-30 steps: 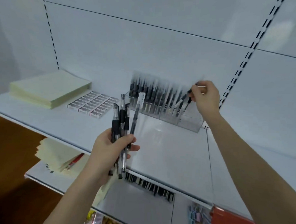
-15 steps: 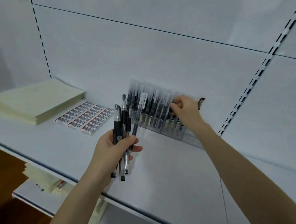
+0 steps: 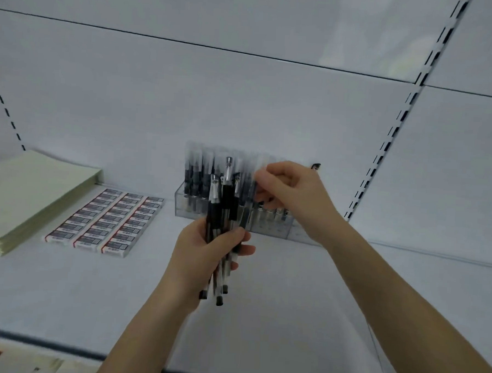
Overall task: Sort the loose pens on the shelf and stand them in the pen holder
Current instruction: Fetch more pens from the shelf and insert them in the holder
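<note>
Bunch of black pens (image 3: 223, 210) held upright, tips up; clear pen holder (image 3: 181, 207) just behind, packed with standing pens (image 3: 194, 169).

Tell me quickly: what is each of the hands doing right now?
Left hand: grips a bundle of pens.
Right hand: pinches one pen at the bundle's top.

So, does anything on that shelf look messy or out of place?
Mostly no: the erasers lie in neat rows and pens in the pen holder stand upright. Only a dark tip behind the right hand seems tilted; too blurred to be sure.
</note>
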The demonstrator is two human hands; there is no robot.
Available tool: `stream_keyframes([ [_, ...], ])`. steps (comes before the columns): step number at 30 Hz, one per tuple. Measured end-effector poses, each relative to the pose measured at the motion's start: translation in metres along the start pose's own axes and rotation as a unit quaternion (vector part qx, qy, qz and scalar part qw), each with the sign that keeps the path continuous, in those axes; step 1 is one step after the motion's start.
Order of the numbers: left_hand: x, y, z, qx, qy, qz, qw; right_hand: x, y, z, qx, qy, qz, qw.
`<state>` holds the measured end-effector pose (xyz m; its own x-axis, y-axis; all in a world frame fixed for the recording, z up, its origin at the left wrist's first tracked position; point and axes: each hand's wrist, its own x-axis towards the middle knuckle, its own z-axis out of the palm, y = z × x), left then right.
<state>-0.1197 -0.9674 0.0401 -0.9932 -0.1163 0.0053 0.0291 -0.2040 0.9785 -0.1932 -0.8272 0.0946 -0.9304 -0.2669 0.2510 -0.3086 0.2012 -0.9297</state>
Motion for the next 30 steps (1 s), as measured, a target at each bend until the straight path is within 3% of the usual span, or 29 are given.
stream_keyframes([
  [3, 0.006, 0.003, 0.001, 0.012, -0.029, -0.005, 0.999, 0.0, -0.004, -0.004, 0.015, 0.035, -0.002, 0.999],
  [6, 0.011, 0.002, -0.008, 0.019, -0.011, -0.011, 1.0, 0.006, -0.009, -0.023, 0.037, 0.16, -0.03, 0.986],
  [9, 0.014, 0.0, -0.02, 0.03, 0.005, -0.016, 0.999, 0.015, -0.007, -0.034, -0.034, 0.234, -0.058, 0.97],
  [17, 0.013, 0.003, -0.033, 0.036, -0.006, -0.001, 0.999, 0.034, 0.02, -0.009, -0.202, 0.227, -0.062, 0.951],
  [23, 0.013, 0.001, -0.037, 0.02, -0.029, -0.001, 0.999, 0.038, 0.023, -0.009, -0.223, 0.22, -0.046, 0.949],
  [30, 0.011, -0.001, -0.036, -0.021, -0.05, -0.015, 0.998, 0.034, 0.042, 0.0, -0.27, 0.172, 0.029, 0.947],
])
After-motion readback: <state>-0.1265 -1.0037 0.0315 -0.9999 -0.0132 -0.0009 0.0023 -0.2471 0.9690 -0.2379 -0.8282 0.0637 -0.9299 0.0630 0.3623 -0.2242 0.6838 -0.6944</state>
